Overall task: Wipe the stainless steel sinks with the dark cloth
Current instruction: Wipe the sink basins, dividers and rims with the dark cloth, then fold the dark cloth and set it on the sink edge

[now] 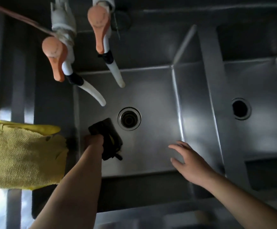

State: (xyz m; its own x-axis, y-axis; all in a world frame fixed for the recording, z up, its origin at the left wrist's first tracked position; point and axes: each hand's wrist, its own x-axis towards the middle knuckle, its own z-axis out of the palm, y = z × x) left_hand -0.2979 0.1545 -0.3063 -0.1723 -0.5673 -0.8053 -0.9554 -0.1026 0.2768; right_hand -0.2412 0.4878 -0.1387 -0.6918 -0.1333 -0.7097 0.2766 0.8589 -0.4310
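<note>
The left sink (151, 96) holds the dark cloth (109, 138), bunched on its floor beside the drain (129, 118). The left hand (94, 142) is clamped on it; the right hand (187, 160) hovers, fingers spread. So wadded, the cloth may skip corners.

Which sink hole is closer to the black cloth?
The ringed drain in the left sink, beside the dark cloth; the plain drain lies in the right sink.
</note>
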